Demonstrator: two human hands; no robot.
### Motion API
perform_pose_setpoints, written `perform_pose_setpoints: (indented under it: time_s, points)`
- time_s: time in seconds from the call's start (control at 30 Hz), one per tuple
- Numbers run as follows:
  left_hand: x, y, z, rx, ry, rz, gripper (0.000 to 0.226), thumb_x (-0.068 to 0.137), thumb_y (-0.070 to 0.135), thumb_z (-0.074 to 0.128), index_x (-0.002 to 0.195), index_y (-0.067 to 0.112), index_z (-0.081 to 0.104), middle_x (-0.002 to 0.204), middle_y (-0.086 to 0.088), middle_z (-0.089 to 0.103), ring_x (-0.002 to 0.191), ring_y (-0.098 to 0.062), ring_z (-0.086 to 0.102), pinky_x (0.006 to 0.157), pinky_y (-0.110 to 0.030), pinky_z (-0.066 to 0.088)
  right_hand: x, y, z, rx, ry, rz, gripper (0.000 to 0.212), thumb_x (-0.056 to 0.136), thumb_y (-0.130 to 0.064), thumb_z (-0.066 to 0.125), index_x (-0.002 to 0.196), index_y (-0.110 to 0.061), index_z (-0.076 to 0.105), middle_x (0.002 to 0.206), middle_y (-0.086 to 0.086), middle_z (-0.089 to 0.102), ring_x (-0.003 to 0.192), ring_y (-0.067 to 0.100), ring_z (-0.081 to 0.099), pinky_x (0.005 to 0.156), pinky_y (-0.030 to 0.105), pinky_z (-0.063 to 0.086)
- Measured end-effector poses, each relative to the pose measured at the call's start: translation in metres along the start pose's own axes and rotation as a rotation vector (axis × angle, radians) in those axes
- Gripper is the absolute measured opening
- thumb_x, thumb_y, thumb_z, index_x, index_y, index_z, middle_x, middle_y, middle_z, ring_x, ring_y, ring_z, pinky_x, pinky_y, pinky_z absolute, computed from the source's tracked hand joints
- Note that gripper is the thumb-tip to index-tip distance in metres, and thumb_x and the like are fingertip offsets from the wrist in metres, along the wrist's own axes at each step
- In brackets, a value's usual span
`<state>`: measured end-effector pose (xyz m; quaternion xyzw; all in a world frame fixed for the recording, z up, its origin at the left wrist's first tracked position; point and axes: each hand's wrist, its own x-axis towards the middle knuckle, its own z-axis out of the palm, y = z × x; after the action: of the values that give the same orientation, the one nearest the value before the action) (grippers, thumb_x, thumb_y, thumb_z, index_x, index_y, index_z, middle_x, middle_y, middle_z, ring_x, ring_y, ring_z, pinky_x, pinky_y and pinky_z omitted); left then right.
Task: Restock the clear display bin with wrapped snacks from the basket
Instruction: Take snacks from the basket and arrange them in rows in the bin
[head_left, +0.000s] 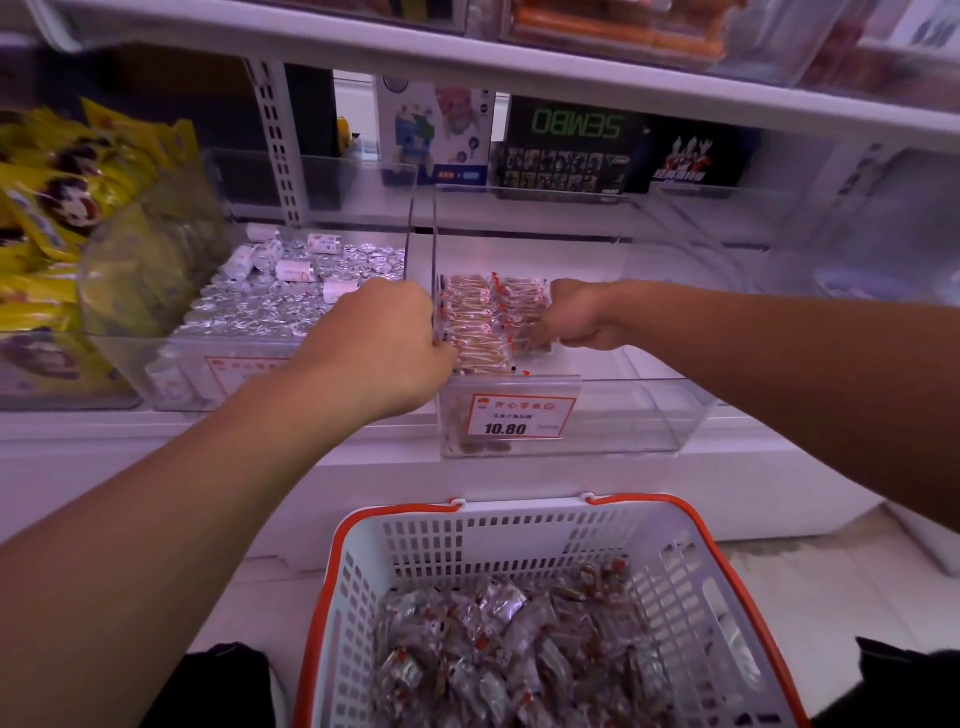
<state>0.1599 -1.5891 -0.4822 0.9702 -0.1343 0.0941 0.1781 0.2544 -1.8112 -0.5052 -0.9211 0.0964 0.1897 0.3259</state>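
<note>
A clear display bin (649, 415) sits on the white shelf at centre, with a price tag reading 10.80 on its front. Wrapped snacks (485, 322) with red-marked clear wrappers stand in rows in its left half. My left hand (384, 348) grips the bin's left wall with curled fingers. My right hand (576, 317) reaches into the bin and curls round the right side of the snack rows. Below, a white basket (519, 525) with orange rim and handles holds several loose wrapped snacks (498, 654).
Left of the bin is another clear bin (260, 317) filled with silver foil-wrapped pieces. Yellow bags (57, 208) lie at the far left. Toy boxes (566, 150) stand behind on the shelf. An upper shelf (519, 57) overhangs. More clear bins stand at right.
</note>
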Motion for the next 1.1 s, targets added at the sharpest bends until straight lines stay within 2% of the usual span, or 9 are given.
perform_pose_setpoints:
  time_s: [0.23,0.33,0.43,0.53,0.63,0.77,0.93,1.0,1.1]
  points:
    - [-0.013,0.012,-0.008,0.023,0.274,0.025,0.024,0.086,0.040,0.065,0.080,0.020,0.054,0.066,0.000,0.055,0.064,-0.023,0.056,0.056,-0.031,0.041,-0.030,-0.010,-0.019,-0.201,0.379,-0.190,0.059,0.087,-0.021,0.070,0.138,-0.006,0.045,0.136,0.012,0.052,0.119,0.028,0.054,0.094,0.033,0.048]
    - [-0.025,0.021,-0.017,-0.175,0.488,0.248,0.033,0.083,0.030,0.064,0.058,0.023,0.044,0.048,0.011,0.045,0.045,-0.007,0.044,0.049,-0.021,0.030,-0.075,-0.006,-0.015,-0.121,0.896,-0.676,0.015,0.089,-0.024,0.063,0.100,-0.018,0.069,0.090,-0.005,0.070,0.080,0.006,0.063,0.073,0.021,0.052]
    - [-0.044,0.029,-0.004,-0.223,0.372,0.640,0.038,0.076,0.021,0.060,0.051,0.024,0.030,0.042,0.012,0.030,0.038,-0.008,0.032,0.047,-0.017,0.026,-0.125,0.028,0.020,0.007,1.129,-1.091,0.011,0.090,-0.020,0.061,0.079,-0.018,0.065,0.057,-0.009,0.052,0.053,0.007,0.047,0.055,0.012,0.037]
    - [-0.061,0.038,0.047,-0.032,0.014,0.751,0.037,0.073,0.024,0.056,0.051,0.023,0.027,0.046,0.007,0.025,0.044,-0.022,0.036,0.047,-0.025,0.025,-0.136,0.080,0.084,-0.095,0.952,-1.123,0.018,0.091,-0.019,0.057,0.077,-0.011,0.066,0.054,-0.001,0.053,0.050,0.015,0.049,0.050,0.028,0.039]
    - [-0.083,0.030,0.113,0.238,-0.573,0.448,0.029,0.084,0.029,0.056,0.060,0.017,0.045,0.062,-0.002,0.053,0.062,-0.027,0.055,0.055,-0.034,0.044,-0.124,0.139,0.148,-0.172,0.664,-0.796,0.019,0.092,-0.022,0.054,0.084,-0.011,0.066,0.061,0.006,0.062,0.057,0.029,0.061,0.052,0.035,0.046]
    - [-0.130,-0.006,0.190,0.309,-1.070,0.135,0.021,0.093,0.027,0.057,0.109,0.014,0.064,0.113,-0.012,0.065,0.091,-0.026,0.060,0.081,-0.037,0.052,-0.118,0.248,0.228,-0.292,-0.081,-0.251,0.025,0.093,-0.027,0.059,0.114,-0.013,0.062,0.111,0.014,0.067,0.105,0.032,0.063,0.083,0.033,0.046]
    - [-0.185,-0.020,0.271,0.090,-1.191,-0.399,0.072,0.091,0.039,0.067,0.144,0.002,0.036,0.137,-0.021,0.051,0.114,-0.034,0.057,0.097,-0.042,0.050,-0.133,0.314,0.285,-0.202,-0.488,0.164,0.099,0.072,-0.041,0.083,0.150,-0.014,0.028,0.149,0.013,0.039,0.134,0.025,0.042,0.107,0.027,0.034]
    - [-0.206,-0.018,0.302,-0.142,-1.100,-0.697,0.096,0.084,0.044,0.075,0.151,0.001,0.020,0.143,-0.020,0.047,0.121,-0.035,0.054,0.100,-0.041,0.049,-0.120,0.312,0.298,-0.053,-0.447,0.135,0.103,0.071,-0.026,0.088,0.149,-0.009,0.023,0.146,0.016,0.045,0.123,0.018,0.047,0.091,0.014,0.038]
    - [-0.226,-0.015,0.337,-0.365,-0.918,-0.926,0.114,0.074,0.040,0.085,0.153,0.003,0.012,0.147,-0.015,0.043,0.125,-0.034,0.052,0.102,-0.038,0.048,-0.098,0.305,0.313,0.104,-0.285,0.326,0.129,0.061,-0.039,0.092,0.154,-0.012,0.006,0.156,0.017,0.024,0.136,0.031,0.038,0.097,0.027,0.042]
